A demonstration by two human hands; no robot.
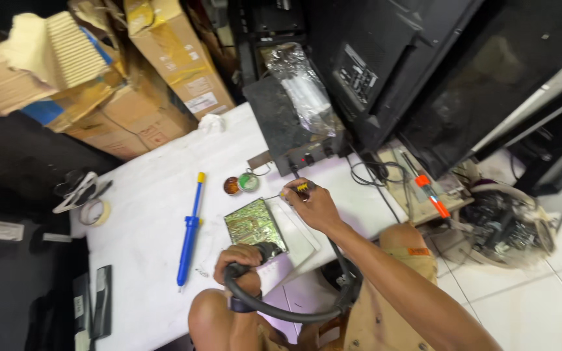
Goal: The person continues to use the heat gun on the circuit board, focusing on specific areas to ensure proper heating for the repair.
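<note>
1. Two hands engaged: left hand [240, 266] fingers wrapped around black hose nozzle [269, 250], touching circuit board [254, 225] on white table [157, 195]
2. Right hand [313, 207] fingers pinch yellow-handled tool [294, 190] beside the board; a slip could scratch traces
3. Hose drag could shift the board

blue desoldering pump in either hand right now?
No: the long blue desoldering pump with yellow tip lies untouched on the white table, left of the green circuit board, apart from both hands.

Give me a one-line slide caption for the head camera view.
Left hand grips a black hose; right hand holds a yellow-handled tool over a circuit board.
</note>
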